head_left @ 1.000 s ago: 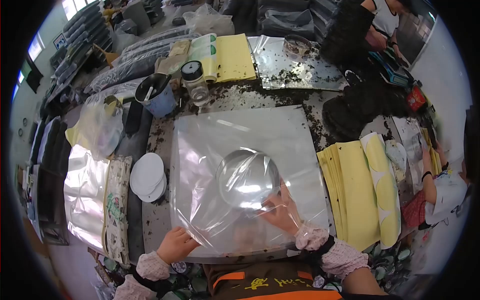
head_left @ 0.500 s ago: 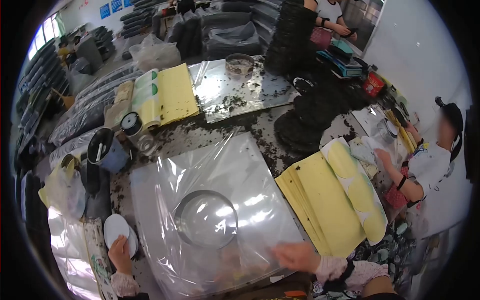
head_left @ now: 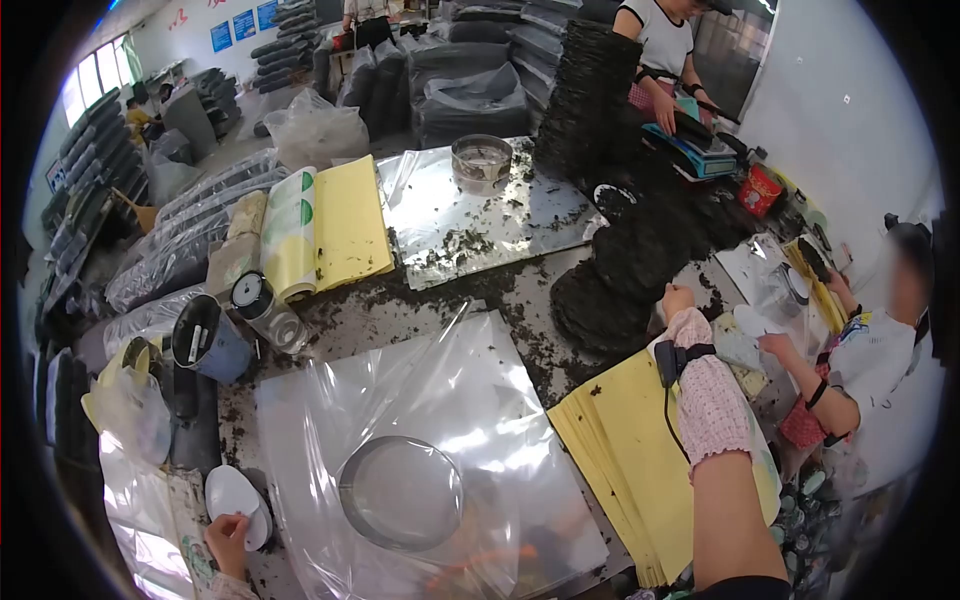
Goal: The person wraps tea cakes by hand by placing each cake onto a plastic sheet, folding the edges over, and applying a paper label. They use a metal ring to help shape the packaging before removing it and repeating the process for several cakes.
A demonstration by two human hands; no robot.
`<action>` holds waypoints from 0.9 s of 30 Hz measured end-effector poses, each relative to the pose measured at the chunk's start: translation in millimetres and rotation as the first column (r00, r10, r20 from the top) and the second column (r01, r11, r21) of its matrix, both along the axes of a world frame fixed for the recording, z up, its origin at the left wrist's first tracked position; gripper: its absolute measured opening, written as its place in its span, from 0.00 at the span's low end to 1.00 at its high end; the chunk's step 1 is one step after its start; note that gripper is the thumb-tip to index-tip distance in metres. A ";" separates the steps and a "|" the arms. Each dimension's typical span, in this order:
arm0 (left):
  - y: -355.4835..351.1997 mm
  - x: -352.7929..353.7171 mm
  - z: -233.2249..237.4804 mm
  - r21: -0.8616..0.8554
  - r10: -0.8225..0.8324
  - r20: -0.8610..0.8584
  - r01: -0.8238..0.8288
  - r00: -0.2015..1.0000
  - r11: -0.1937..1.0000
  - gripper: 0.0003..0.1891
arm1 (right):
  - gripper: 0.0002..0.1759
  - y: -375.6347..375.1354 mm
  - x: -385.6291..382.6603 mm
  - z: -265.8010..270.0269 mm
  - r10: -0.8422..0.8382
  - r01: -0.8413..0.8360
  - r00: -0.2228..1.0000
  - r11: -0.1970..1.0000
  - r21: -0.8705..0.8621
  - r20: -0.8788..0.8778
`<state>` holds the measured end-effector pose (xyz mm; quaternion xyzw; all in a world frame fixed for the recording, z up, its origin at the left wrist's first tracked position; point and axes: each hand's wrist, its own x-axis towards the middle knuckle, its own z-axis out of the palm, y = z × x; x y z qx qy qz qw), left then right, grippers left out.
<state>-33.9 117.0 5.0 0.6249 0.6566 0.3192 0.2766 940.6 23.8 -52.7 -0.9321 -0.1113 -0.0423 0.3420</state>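
Note:
On the left side of the table, my left hand (head_left: 228, 540) pinches the lower edge of a white disc (head_left: 234, 492), which overlaps another one. My right hand (head_left: 677, 300) is stretched far forward, its fingers curled at the right edge of a pile of dark round sheets of dried seaweed (head_left: 600, 305). Its fingertips are partly hidden, and I cannot tell what they hold. Between my arms, a metal ring (head_left: 402, 493) rests on a clear plastic sheet (head_left: 510, 390). Under my right forearm lies a stack of yellow paper (head_left: 625, 450).
A blue bucket (head_left: 212, 340) and a clear jar (head_left: 268, 312) stand at left. Across the table are more yellow sheets (head_left: 350, 230), a metal board (head_left: 500, 240) with another ring (head_left: 481, 163), and a tall dark stack (head_left: 585, 100). Two co-workers work at the right and far right.
My right hand has moved from the front of the plastic sheet forward and right to the seaweed pile. The left hand stays at the white discs. The view has shifted slightly.

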 end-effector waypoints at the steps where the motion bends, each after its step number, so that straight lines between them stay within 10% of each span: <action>1: -1.2 1.9 3.3 -0.027 0.014 0.006 -0.014 1.000 1.000 0.05 | 0.16 0.8 1.2 -2.9 0.004 -0.003 1.000 0.997 0.071 -0.013; 7: -2.2 3.0 4.9 -0.030 -0.008 0.019 0.009 1.000 1.000 0.04 | 0.13 8.8 38.5 -26.7 0.084 -0.038 0.984 0.960 0.278 -0.157; 12: 2.7 -7.8 -2.1 -0.046 -0.030 -0.009 0.029 1.000 0.999 0.06 | 0.20 13.1 13.5 -6.3 0.071 -0.100 0.995 0.781 0.617 0.070; 15: -7.7 13.6 12.5 0.057 0.000 -0.063 0.004 0.998 0.998 0.06 | 0.24 4.8 -70.6 42.2 0.346 -0.178 0.938 0.517 0.837 -0.015; 17: -32.6 105.5 48.8 0.468 -0.152 -0.157 0.209 0.976 0.859 0.08 | 0.25 -2.1 -151.4 75.9 0.469 -0.187 0.879 0.498 0.847 -0.082; 21: -67.0 225.4 51.4 0.401 -0.659 -0.293 0.715 0.692 0.573 0.17 | 0.26 -22.4 -307.6 93.6 0.643 -0.230 0.720 0.578 0.783 -0.263; 25: -81.0 235.4 36.0 0.255 -0.663 -0.116 0.667 0.740 0.700 0.13 | 0.23 -45.6 -438.0 95.4 0.711 -0.015 0.478 0.594 0.804 -0.516; 27: -78.4 212.1 36.5 0.274 -0.603 0.075 0.565 0.794 0.778 0.28 | 0.25 -63.6 -472.2 87.4 0.832 -0.062 0.303 0.504 0.862 -0.465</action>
